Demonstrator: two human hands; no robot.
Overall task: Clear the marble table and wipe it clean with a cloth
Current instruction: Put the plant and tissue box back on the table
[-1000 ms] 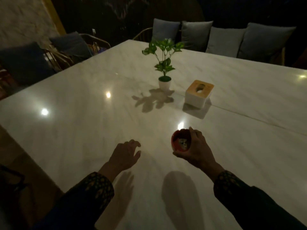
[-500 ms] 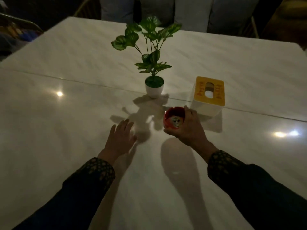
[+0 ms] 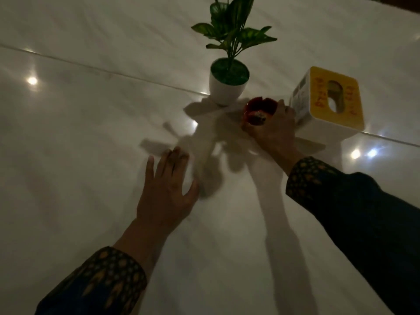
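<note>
- Right hand (image 3: 271, 128): fingers curled round a small red cup (image 3: 259, 112), mouth tipped toward the camera (something pale inside, unclear what).
- Cup sits between the pot (image 3: 227, 92) and the tissue box (image 3: 327, 103), just right of the pot; whether it touches the table (image 3: 91, 133) I cannot tell.
- Left hand (image 3: 167, 192): fingers straight and slightly spread, holding nothing, low over the marble, near-left of the pot.
- Pot lies ahead and right of the left fingertips, upright; the right hand is nearer but occupied, so the left looks the likelier one for it.
- No cloth in view.
</note>
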